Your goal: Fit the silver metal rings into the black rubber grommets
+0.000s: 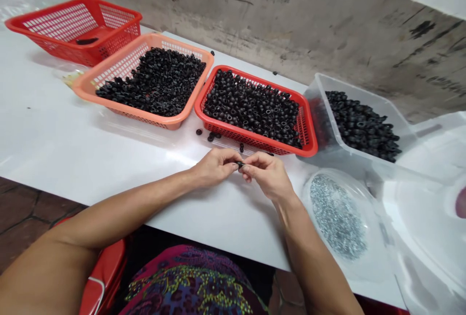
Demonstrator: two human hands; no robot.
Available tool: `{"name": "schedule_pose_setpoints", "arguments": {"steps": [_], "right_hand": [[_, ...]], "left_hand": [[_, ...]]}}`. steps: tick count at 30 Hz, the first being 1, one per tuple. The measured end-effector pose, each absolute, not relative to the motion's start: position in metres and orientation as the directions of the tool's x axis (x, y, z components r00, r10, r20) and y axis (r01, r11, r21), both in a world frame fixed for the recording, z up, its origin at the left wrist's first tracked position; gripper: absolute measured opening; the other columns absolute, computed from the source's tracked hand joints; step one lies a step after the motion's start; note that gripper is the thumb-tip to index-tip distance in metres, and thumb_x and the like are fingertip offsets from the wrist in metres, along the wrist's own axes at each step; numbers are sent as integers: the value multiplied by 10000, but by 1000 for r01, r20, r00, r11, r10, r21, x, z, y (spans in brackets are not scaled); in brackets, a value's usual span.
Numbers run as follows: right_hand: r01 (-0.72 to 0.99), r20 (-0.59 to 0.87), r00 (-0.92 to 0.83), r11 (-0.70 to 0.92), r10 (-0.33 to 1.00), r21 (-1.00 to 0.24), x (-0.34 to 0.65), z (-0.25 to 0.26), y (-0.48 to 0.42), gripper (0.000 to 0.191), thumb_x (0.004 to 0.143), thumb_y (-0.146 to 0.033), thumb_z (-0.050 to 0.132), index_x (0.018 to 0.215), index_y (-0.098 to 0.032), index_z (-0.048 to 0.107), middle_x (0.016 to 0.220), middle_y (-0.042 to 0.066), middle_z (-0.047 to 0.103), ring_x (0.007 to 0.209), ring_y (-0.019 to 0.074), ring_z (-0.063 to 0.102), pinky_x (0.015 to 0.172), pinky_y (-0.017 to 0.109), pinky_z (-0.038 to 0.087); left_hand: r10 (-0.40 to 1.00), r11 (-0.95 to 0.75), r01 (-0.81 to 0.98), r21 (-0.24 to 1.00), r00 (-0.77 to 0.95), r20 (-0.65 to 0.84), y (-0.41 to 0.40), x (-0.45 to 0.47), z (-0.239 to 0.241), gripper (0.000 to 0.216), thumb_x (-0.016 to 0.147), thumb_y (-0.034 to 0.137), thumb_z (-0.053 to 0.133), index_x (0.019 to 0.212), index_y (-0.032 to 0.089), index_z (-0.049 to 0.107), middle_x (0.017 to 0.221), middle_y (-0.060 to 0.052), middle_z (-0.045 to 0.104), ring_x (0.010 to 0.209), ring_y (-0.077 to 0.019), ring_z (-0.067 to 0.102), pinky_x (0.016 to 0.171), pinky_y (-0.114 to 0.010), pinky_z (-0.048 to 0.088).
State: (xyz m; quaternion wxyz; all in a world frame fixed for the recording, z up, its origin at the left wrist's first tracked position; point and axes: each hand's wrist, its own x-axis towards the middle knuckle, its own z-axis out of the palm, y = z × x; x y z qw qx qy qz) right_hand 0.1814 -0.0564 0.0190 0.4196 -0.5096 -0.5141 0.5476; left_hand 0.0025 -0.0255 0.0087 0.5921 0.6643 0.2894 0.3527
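Note:
Between the fingertips of both hands is a small black part (240, 164), round and partly covered by the fingers. My left hand (215, 167) pinches it from the left, thumb against forefinger. From the other side my right hand (267, 173) is closed on it too. Both hands are just above the white table (222, 213), in front of a red basket (309, 135) filled with black ring-shaped parts (255, 108). Several loose black parts (211, 137) lie between the basket and my left hand.
An orange basket (85, 89) of smaller black parts stands left, with a red basket (136, 19) holding one dark item beyond it. At right are a clear bin (329, 121) of black parts and a clear round tub (371, 208) of small silvery pieces. A concrete wall (236, 9) runs behind.

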Motion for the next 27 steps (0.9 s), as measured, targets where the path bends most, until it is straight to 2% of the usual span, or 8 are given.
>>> {"name": "schedule_pose_setpoints", "arguments": {"steps": [3,7,10,14,18,20,23,27], "right_hand": [[-155,-231,-257,-276,938,-949,192,16,-51,282,621,-303,891,762,-180,680,669,24,709,558,132,636,490,232,504],[-220,-201,-431,-318,880,-922,195,9,-50,362,662,-345,891,948,-180,743,874,52,739,764,152,699,668,266,593],[-249,-133,-504,-291,853,-924,193,5,-51,411,704,-393,862,1038,-179,756,1015,76,727,901,167,688,799,309,600],[-277,-79,-466,-230,881,-933,189,3,-51,352,733,-369,843,1039,-209,776,1045,70,727,920,170,675,806,305,587],[-276,-89,-413,-217,907,-936,187,5,-52,301,719,-333,854,993,-223,796,926,49,740,803,159,669,771,310,578],[-265,-101,-388,-216,916,-940,187,5,-53,294,715,-340,856,975,-216,797,870,46,738,748,158,662,742,321,575],[-226,-92,-357,-182,930,-957,189,4,-54,297,716,-381,848,944,-197,796,830,47,725,703,157,647,689,318,567],[-138,-87,-323,-138,943,-981,190,2,-54,257,731,-402,827,883,-198,799,778,33,709,644,146,624,631,301,551]], "left_hand": [[761,-295,-28,955,598,252,-26,1,6,186,854,70,509,899,145,672,826,-29,661,801,-144,611,773,-304,504],[709,-525,33,850,571,415,-27,0,2,178,865,112,549,947,179,691,912,-44,547,870,-165,553,807,-345,512],[703,-590,71,804,535,468,-25,0,-3,168,862,132,578,941,202,709,1018,-68,504,1001,-202,524,907,-407,499],[714,-556,-8,831,508,482,-23,1,-8,168,867,139,581,950,213,707,1090,-73,512,1048,-205,539,919,-411,500],[731,-410,-133,902,544,412,-27,4,-8,305,847,117,561,1126,207,648,1029,-57,574,897,-156,567,814,-339,522],[732,-365,-130,922,572,370,-30,6,-7,378,833,129,579,1206,191,598,1014,-57,596,842,-145,552,775,-319,519],[702,-404,-105,909,601,381,-33,7,-6,432,837,141,571,1267,179,546,1052,-76,607,838,-152,549,782,-334,520],[676,-429,-51,902,644,358,-32,7,-5,445,825,84,504,1259,178,536,926,-44,609,795,-149,571,773,-330,526]]}}
